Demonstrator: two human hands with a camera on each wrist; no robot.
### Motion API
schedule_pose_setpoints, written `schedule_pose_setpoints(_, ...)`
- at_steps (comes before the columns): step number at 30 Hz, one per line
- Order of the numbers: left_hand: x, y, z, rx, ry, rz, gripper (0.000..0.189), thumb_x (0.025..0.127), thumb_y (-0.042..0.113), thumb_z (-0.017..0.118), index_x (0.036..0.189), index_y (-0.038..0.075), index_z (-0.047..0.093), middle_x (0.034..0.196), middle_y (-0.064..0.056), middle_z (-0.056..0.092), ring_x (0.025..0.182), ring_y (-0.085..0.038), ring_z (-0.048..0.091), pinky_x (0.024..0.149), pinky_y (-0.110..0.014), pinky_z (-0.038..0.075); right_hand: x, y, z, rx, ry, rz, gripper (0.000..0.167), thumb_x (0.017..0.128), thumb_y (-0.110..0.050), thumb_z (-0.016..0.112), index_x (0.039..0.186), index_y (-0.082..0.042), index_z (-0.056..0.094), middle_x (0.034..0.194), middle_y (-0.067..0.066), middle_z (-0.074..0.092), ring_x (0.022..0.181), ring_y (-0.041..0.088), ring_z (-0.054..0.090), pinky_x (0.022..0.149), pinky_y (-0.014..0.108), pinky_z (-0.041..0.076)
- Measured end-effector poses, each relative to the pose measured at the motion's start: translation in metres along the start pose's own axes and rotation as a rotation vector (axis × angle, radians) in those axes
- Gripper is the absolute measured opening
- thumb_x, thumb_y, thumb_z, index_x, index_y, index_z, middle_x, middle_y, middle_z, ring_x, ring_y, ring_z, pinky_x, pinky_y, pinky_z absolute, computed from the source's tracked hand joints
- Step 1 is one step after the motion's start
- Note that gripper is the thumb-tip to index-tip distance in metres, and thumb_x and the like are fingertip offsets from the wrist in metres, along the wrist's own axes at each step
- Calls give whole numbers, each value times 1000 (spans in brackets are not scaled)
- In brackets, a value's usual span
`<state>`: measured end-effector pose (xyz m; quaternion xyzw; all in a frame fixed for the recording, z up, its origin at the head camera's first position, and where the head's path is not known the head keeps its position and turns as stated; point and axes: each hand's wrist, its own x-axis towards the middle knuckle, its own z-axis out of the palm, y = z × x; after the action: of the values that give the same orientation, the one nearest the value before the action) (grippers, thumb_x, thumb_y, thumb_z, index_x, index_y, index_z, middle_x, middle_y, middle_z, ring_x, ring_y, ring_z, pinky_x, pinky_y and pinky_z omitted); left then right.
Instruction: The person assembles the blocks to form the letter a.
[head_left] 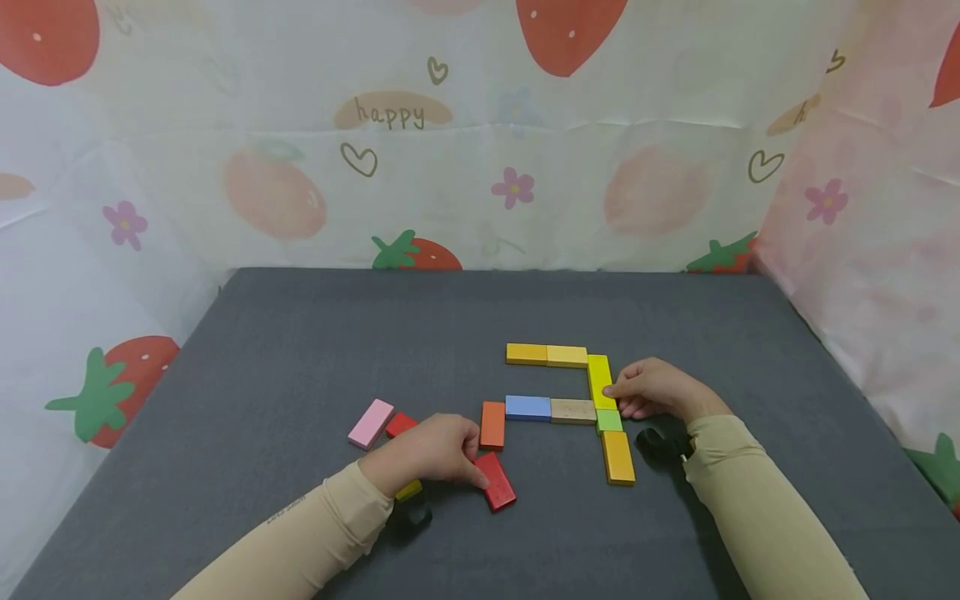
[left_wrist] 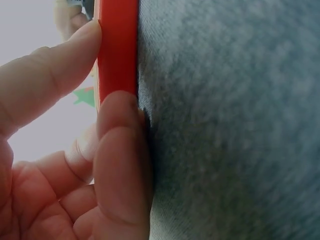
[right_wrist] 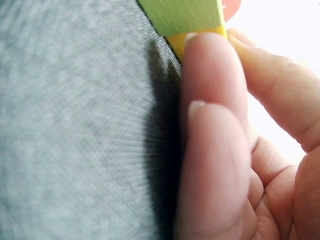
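Note:
My left hand [head_left: 437, 450] pinches a red block [head_left: 500, 490] lying at a slant on the cloth, just in front of an upright-running orange block [head_left: 492, 426]. In the left wrist view the thumb and a fingertip meet the red block's [left_wrist: 118, 55] edges, close to the cloth. My right hand [head_left: 667, 390] has its thumb on a bright yellow block [head_left: 599, 375] and its fingers along that block's right side. A small green block [head_left: 609, 421] touches the yellow one's near end, followed by an amber block [head_left: 618, 458].
A blue block [head_left: 528, 407] and a plain wood block [head_left: 573, 412] join the orange block to the right column. Two amber blocks [head_left: 527, 354] run along the back. Pink [head_left: 371, 423], red [head_left: 401, 423] and yellow [head_left: 408, 490] blocks lie around the left hand, partly hidden.

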<state>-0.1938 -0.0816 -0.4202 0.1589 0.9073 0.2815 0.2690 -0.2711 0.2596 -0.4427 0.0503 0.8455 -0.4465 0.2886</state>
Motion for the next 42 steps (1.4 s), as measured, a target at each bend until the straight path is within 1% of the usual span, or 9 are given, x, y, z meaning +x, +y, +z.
schedule_pose_setpoints(11, -1, -1, 2, 14, 12, 14, 37, 74, 31, 85, 68, 13, 53, 59, 1, 52, 56, -14, 51, 52, -25, 34, -1, -1, 1, -4, 0, -3, 22, 90, -28, 70, 78, -9, 67, 62, -3, 61, 54, 7, 57, 59, 22, 53)
schedule_pose_setpoints(20, 1, 0, 2, 20, 14, -11, 35, 76, 34, 82, 70, 15, 54, 58, 2, 52, 57, -13, 53, 53, -25, 36, -2, -1, 1, -3, 0, -2, 23, 90, -29, 70, 78, -9, 68, 62, -3, 62, 54, 7, 57, 59, 22, 53)
schedule_pose_setpoints(27, 0, 1, 2, 23, 28, 2, 35, 76, 33, 83, 69, 14, 55, 58, 2, 51, 57, -13, 51, 52, -25, 35, -3, -3, 1, -2, -4, -2, 23, 90, -29, 70, 77, -10, 67, 62, -3, 62, 54, 7, 57, 58, 22, 53)
schedule_pose_setpoints(32, 0, 1, 2, 21, 30, 14, 34, 76, 33, 83, 71, 14, 55, 61, 2, 51, 60, -13, 51, 54, -25, 36, -3, -3, 1, 0, -4, 5, 23, 90, -29, 70, 77, -10, 67, 61, -3, 62, 53, 7, 57, 58, 21, 52)
schedule_pose_setpoints(37, -1, 0, -2, 22, 36, 28, 30, 77, 30, 82, 72, 15, 57, 65, 1, 54, 63, -14, 52, 56, -25, 39, -4, -4, 1, 0, -6, 6, 23, 89, -29, 71, 77, -10, 67, 61, -3, 62, 53, 7, 57, 58, 21, 52)
schedule_pose_setpoints(42, -3, 0, -12, 25, 71, 4, 26, 78, 28, 82, 72, 15, 60, 69, 0, 56, 66, -15, 53, 57, -26, 41, -4, -3, 1, 9, -14, 5, 22, 90, -27, 70, 76, -11, 67, 61, -4, 61, 53, 6, 57, 58, 20, 52)
